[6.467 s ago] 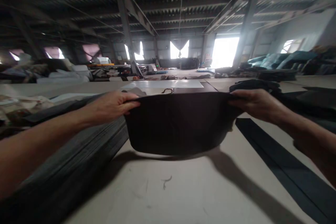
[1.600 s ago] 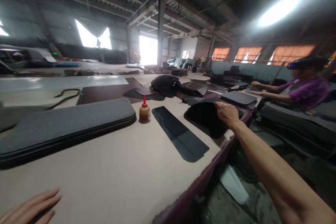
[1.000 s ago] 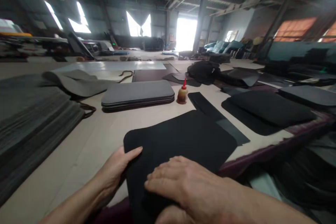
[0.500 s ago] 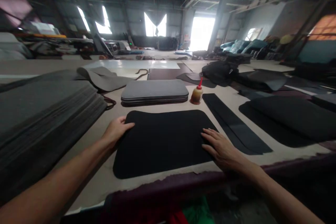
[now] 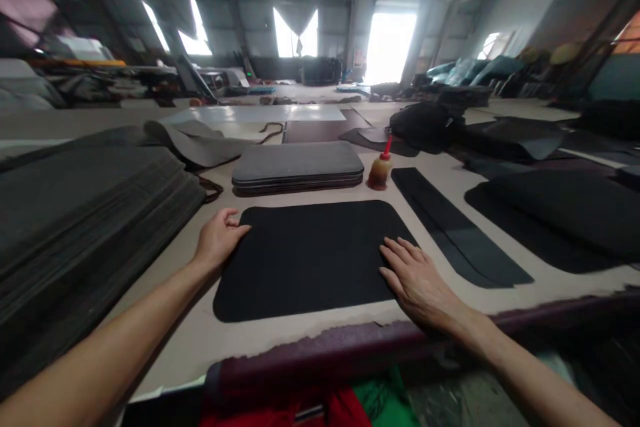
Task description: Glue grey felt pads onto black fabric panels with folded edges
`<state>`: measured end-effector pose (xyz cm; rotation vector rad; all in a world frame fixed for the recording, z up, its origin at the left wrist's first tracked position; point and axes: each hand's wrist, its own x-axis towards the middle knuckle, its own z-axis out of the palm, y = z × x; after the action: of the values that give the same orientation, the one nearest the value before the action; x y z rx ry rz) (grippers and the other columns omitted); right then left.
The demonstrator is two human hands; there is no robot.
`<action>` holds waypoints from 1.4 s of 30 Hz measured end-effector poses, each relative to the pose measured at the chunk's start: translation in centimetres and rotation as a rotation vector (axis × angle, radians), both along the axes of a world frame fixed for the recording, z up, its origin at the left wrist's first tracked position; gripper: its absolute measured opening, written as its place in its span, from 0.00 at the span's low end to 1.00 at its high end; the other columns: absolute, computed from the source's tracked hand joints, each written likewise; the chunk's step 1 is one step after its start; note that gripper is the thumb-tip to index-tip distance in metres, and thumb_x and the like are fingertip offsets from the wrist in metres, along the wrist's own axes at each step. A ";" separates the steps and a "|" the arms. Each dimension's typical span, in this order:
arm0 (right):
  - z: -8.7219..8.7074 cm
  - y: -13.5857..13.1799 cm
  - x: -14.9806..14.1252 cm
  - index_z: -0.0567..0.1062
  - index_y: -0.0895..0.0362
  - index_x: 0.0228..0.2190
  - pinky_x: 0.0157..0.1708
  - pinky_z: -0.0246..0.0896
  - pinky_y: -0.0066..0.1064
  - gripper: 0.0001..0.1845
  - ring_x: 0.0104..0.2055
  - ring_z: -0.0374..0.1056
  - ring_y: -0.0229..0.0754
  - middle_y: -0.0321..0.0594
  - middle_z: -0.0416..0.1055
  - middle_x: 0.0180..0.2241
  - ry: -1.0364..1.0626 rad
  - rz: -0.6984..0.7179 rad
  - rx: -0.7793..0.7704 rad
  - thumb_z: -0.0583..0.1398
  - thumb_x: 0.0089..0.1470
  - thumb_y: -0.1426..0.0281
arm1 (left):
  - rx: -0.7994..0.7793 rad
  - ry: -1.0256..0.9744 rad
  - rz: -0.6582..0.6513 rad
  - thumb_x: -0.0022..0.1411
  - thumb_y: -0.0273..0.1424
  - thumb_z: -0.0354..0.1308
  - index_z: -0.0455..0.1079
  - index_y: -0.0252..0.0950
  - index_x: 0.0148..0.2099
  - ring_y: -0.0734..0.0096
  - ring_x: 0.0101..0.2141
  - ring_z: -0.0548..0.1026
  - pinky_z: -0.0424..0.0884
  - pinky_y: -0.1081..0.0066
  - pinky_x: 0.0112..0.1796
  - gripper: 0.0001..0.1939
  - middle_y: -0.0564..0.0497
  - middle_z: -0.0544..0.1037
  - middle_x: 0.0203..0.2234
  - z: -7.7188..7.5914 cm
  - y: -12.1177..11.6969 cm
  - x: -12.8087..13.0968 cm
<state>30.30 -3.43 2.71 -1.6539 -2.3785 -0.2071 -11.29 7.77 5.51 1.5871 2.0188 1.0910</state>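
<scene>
A black sheet panel (image 5: 315, 260) with rounded corners lies flat on the pale tabletop in front of me. My left hand (image 5: 219, 238) is at its left edge, the thumb on the panel's border and the fingers loosely bent beside it, apart from the thumb. On the right edge my right hand (image 5: 413, 273) lies flat, palm down with fingers stretched out. Beyond the panel is a stack of grey rounded panels (image 5: 297, 163). Next to that stack stands a squat bottle (image 5: 380, 172) of brown liquid with a red pointed nozzle.
Thick grey sheets (image 5: 90, 213) are piled at the left. Long dark strips (image 5: 450, 233) lie right of the black panel, with more black panels (image 5: 560, 213) farther right. A black bundle (image 5: 425, 127) sits behind. Purple material (image 5: 320, 353) lines the table's near edge.
My view has tilted and shifted slightly. The left fingers have loosened a little from the panel's edge; the right hand still rests on the panel, which stays flat.
</scene>
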 end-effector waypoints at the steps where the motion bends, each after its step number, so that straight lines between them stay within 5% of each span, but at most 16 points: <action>1: 0.1 0.0 -0.2 0.69 0.60 0.61 0.64 0.53 0.55 0.26 0.68 0.52 0.59 0.48 0.60 0.66 0.001 -0.004 0.004 0.49 0.68 0.63 | 0.008 0.029 0.001 0.51 0.40 0.64 0.67 0.36 0.57 0.63 0.34 0.76 0.70 0.69 0.35 0.31 0.50 0.77 0.36 0.0 0.1 0.0; 10: 0.0 0.8 -0.2 0.68 0.61 0.62 0.64 0.53 0.56 0.27 0.68 0.52 0.60 0.48 0.59 0.66 0.033 0.027 -0.008 0.48 0.69 0.61 | 0.046 0.284 -0.047 0.57 0.39 0.59 0.64 0.32 0.58 0.58 0.43 0.76 0.72 0.60 0.50 0.28 0.42 0.74 0.47 -0.4 0.6 -0.3; 16: 1.4 1.7 0.8 0.68 0.61 0.62 0.67 0.50 0.53 0.26 0.69 0.51 0.57 0.51 0.58 0.66 0.108 0.210 -0.083 0.51 0.69 0.62 | 0.085 0.480 -0.152 0.60 0.38 0.56 0.68 0.34 0.55 0.44 0.60 0.62 0.59 0.46 0.62 0.23 0.38 0.66 0.58 0.6 -1.3 2.2; 21: 3.3 2.8 3.1 0.71 0.57 0.59 0.66 0.52 0.50 0.27 0.67 0.55 0.54 0.50 0.61 0.65 0.443 0.204 -0.199 0.56 0.65 0.58 | 0.230 0.531 -0.590 0.66 0.44 0.54 0.69 0.42 0.55 0.50 0.62 0.60 0.60 0.45 0.61 0.19 0.46 0.68 0.59 1.9 -6.4 8.4; 26: 6.0 6.0 6.3 0.77 0.56 0.49 0.56 0.65 0.42 0.21 0.54 0.69 0.50 0.45 0.75 0.51 0.999 -0.158 -0.207 0.60 0.60 0.58 | 0.239 0.502 -0.932 0.69 0.42 0.55 0.69 0.43 0.57 0.55 0.65 0.56 0.60 0.47 0.63 0.18 0.47 0.66 0.62 1.4 -9.5 13.4; 32: 7.0 11.1 8.0 0.77 0.55 0.42 0.39 0.70 0.29 0.12 0.47 0.71 0.43 0.42 0.75 0.44 1.314 -0.333 -0.181 0.62 0.56 0.64 | 0.160 0.502 -0.925 0.70 0.42 0.54 0.68 0.41 0.59 0.53 0.62 0.63 0.66 0.45 0.59 0.20 0.45 0.68 0.61 -1.2 -9.4 14.5; 42: 4.4 21.9 6.5 0.67 0.61 0.54 0.44 0.70 0.34 0.34 0.53 0.69 0.50 0.55 0.68 0.56 1.181 -0.410 -0.071 0.66 0.49 0.61 | 0.246 0.496 -0.863 0.67 0.36 0.56 0.71 0.47 0.57 0.52 0.58 0.69 0.74 0.49 0.54 0.16 0.48 0.72 0.58 -1.7 -9.5 14.2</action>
<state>36.81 18.43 7.06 -1.5810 -1.1719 0.6242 2.90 -1.74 3.82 2.6804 1.1567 0.6419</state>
